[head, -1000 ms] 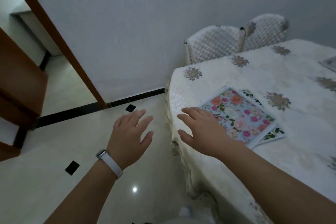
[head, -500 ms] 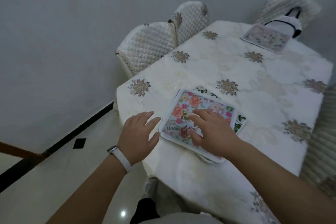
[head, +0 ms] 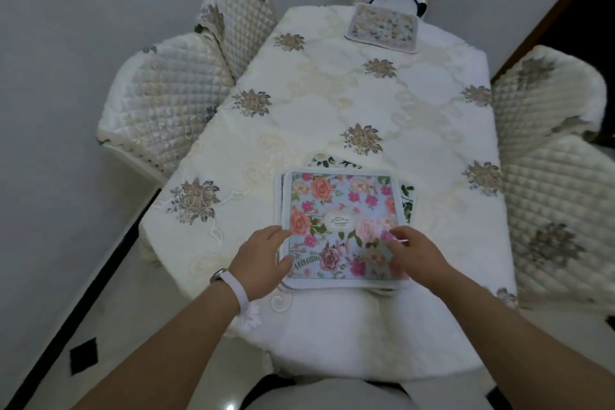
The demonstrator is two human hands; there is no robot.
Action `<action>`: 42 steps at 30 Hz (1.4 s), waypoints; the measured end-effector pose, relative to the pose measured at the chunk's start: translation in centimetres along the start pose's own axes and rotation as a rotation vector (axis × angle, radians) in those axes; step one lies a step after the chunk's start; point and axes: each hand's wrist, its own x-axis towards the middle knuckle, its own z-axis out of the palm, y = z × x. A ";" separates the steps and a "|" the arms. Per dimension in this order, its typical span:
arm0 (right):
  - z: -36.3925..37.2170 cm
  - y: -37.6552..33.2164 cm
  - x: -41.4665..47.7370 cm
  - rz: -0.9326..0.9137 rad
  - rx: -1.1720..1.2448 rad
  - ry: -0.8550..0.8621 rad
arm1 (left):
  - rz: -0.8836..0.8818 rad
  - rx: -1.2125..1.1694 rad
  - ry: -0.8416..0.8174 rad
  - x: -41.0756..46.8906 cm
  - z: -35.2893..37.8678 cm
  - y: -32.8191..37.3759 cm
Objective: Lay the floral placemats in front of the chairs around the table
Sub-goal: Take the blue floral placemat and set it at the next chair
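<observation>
On the placemat stack (head: pixel 339 206), left hand (head: pixel 263 255), right hand (head: pixel 412 255) resting, fingers bent, grip unclear

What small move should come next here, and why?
Probably lift the top placemat off the stack by its near edge. Both the left hand and right hand touch it, more mats lie beneath, only the far placemat is laid, and the nearer left chair has none before it.
</observation>
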 end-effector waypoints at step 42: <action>2.4 3.6 6.4 0.300 0.499 0.084 | -0.662 -0.726 0.206 8.5 3.1 1.5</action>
